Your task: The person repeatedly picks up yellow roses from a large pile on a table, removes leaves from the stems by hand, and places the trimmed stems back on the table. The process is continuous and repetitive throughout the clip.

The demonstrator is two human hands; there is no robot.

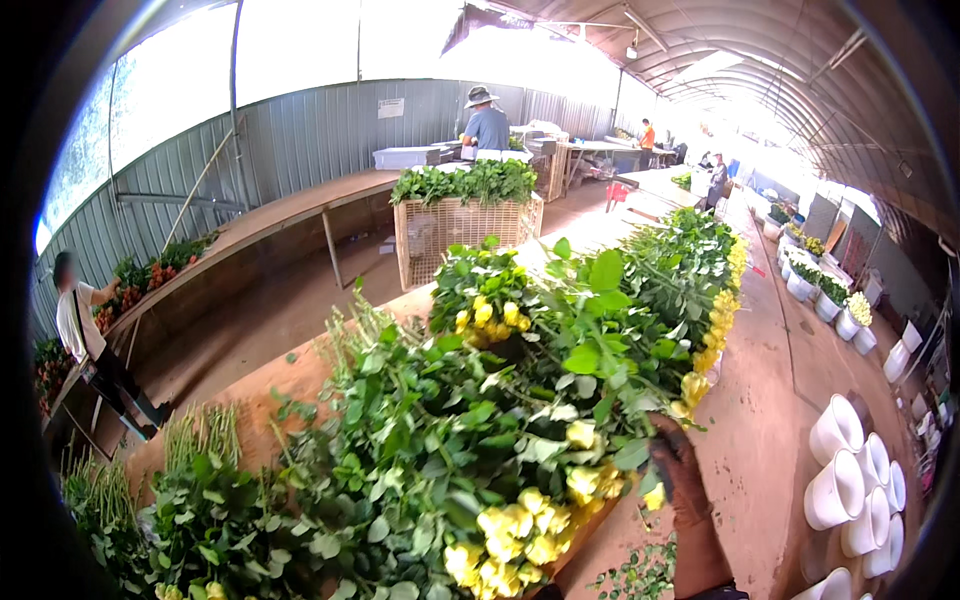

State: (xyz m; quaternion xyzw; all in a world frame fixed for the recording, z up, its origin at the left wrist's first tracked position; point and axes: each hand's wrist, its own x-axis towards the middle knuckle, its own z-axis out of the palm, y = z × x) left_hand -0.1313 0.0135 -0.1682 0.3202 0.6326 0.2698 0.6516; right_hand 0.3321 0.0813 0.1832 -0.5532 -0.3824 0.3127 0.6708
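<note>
My right hand, in a dark, stained glove, is at the right edge of a large heap of cut roses. Its fingers curl in among the leaves and look closed on a leafy rose stem, though foliage partly hides the grip. A single yellow rose bloom hangs just below the fingers. Left of the hand lies a thick bunch of yellow roses, blooms toward me and stems pointing away to the left. Another row of yellow roses stretches farther along the table. My left hand does not show.
White buckets stand at the right. A wooden table runs into the distance. Beyond the heap is a slatted crate full of greenery. Co-workers stand at the far left and by the back bench. Loose leaves lie nearby.
</note>
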